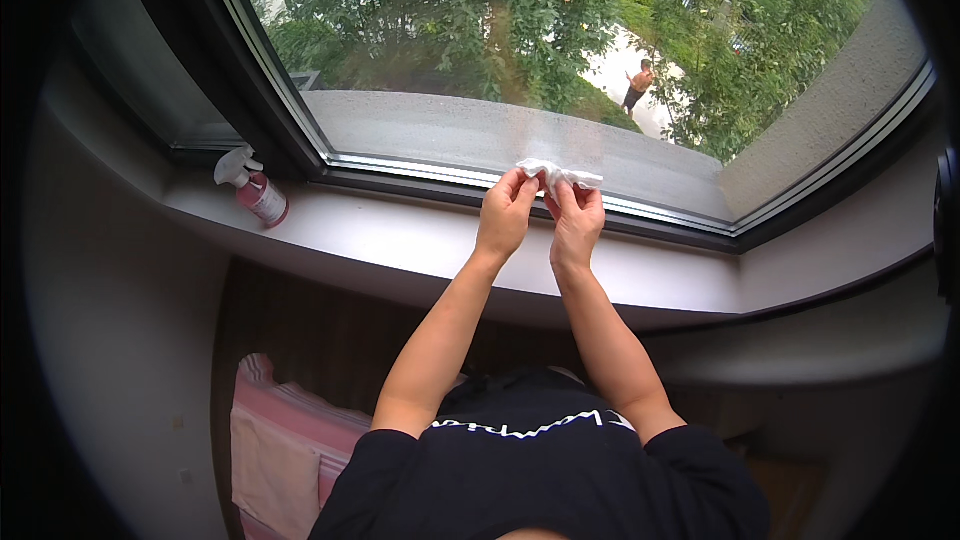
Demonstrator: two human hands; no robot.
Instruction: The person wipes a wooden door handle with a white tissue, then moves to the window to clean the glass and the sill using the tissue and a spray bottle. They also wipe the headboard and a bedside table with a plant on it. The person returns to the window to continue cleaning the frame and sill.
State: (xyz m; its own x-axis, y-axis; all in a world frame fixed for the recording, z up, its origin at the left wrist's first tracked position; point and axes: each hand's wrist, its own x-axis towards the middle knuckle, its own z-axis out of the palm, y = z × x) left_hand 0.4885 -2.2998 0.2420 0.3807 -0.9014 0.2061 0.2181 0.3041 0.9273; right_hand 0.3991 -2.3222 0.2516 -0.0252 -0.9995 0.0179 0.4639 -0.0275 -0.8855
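A crumpled white cloth or wipe (559,174) is pinched between both hands, in front of the lower part of the window pane (450,75). My left hand (507,214) grips its left side with thumb and fingers. On its right side, my right hand (577,221) holds it in the same way. Below the hands runs the white windowsill (405,236). A spray bottle with pink liquid and a white trigger head (262,199) stands at the sill's left part, near the dark window frame (319,174).
Pink bedding or fabric (289,397) with a paler folded cloth (274,469) lies below the sill at the lower left. Beyond the glass are a grey outer ledge (420,124), trees (465,22) and a person (639,86) on a path. Walls flank the sill.
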